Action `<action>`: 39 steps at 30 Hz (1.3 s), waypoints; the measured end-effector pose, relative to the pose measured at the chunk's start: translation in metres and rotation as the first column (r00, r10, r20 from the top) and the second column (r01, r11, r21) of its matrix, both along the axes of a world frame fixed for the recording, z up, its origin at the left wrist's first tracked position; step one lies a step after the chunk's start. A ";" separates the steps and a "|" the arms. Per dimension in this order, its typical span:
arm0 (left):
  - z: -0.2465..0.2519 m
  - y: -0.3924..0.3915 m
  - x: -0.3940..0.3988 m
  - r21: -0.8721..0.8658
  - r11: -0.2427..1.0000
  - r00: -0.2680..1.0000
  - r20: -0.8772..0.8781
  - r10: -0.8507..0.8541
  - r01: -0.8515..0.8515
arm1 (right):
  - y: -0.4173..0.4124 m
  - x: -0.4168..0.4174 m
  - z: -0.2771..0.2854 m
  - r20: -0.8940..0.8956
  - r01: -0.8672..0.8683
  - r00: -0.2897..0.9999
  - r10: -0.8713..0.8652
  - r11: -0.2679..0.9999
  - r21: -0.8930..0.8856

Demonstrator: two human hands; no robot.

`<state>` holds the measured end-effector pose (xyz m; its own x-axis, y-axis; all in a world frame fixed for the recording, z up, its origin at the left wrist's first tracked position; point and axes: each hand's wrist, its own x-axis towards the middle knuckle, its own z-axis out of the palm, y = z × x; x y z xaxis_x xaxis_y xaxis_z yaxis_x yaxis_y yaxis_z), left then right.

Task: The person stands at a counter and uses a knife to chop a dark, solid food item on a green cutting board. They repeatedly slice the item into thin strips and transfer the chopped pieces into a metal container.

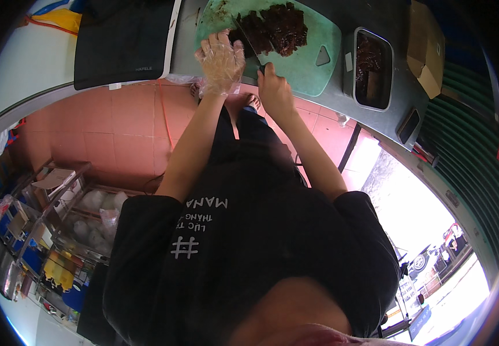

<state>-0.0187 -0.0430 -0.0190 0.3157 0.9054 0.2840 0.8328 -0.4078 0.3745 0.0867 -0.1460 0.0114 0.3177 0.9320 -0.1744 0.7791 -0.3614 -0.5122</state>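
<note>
A green plastic cutting board [310, 73] lies on the metal counter, bearing dark reddish-brown pieces that look like cooked meat [284, 30]. My left hand [220, 60], in a clear plastic glove, rests with bent fingers against a dark piece at the board's left side; the fingertips partly hide it. My bare right hand [274, 88] is closed around the dark handle of a knife [249, 40]. The blade slants up and left across the meat, just right of my gloved fingers.
Right of the board stands a rectangular metal container [391, 69] with more dark pieces inside. Beyond it are an open cardboard box [424, 52] and a smartphone [408, 126] near the counter's corner. A black Hafele cooktop [122, 47] lies to the left. Racks with bags [98, 216] stand behind at left.
</note>
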 end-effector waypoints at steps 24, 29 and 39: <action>0.004 -0.002 0.000 -0.004 1.000 1.000 -0.001 -0.005 0.005 | 0.028 -0.002 0.008 0.027 -0.066 0.998 0.064 0.992 0.108; 0.003 -0.002 0.000 0.008 1.000 1.000 -0.016 -0.007 0.008 | 0.012 -0.009 0.007 -0.039 -0.004 0.999 0.003 1.000 -0.013; -0.007 0.000 -0.002 0.010 1.000 1.000 0.008 -0.029 0.028 | 0.010 -0.010 0.001 -0.041 -0.011 0.999 0.012 0.999 0.038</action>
<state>-0.0208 -0.0428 -0.0256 0.3389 0.8933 0.2952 0.8176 -0.4349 0.3773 0.0765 -0.1357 0.0126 0.3003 0.9417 -0.1517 0.7612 -0.3324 -0.5569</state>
